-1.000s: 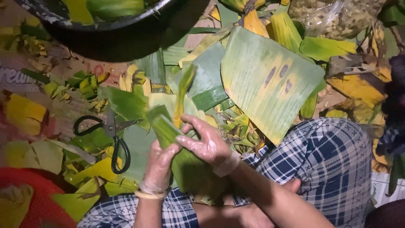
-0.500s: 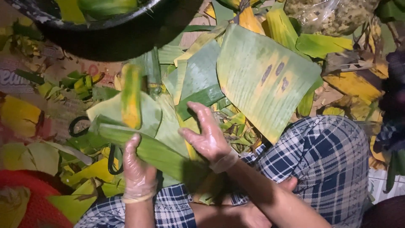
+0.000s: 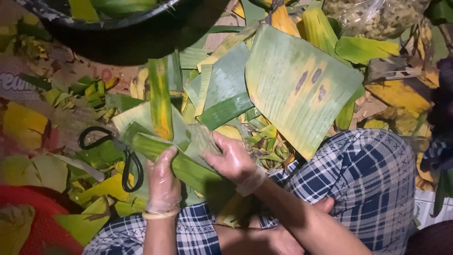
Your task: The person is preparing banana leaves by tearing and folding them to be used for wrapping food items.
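Black-handled scissors (image 3: 123, 158) lie at the left among green and yellow leaf scraps. Just right of them the gloved left hand (image 3: 163, 182) is closed around a folded banana-leaf bundle (image 3: 188, 163) over the lap. The right hand (image 3: 234, 160) presses curled fingers onto its top. A large yellow-spotted leaf (image 3: 297, 85) lies farther right.

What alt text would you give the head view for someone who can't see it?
Two hands in thin clear gloves, the left hand and right hand, press a folded green banana-leaf bundle over a lap in blue plaid cloth. Black-handled scissors lie to the left among leaf scraps, a large yellow-green banana leaf beyond.
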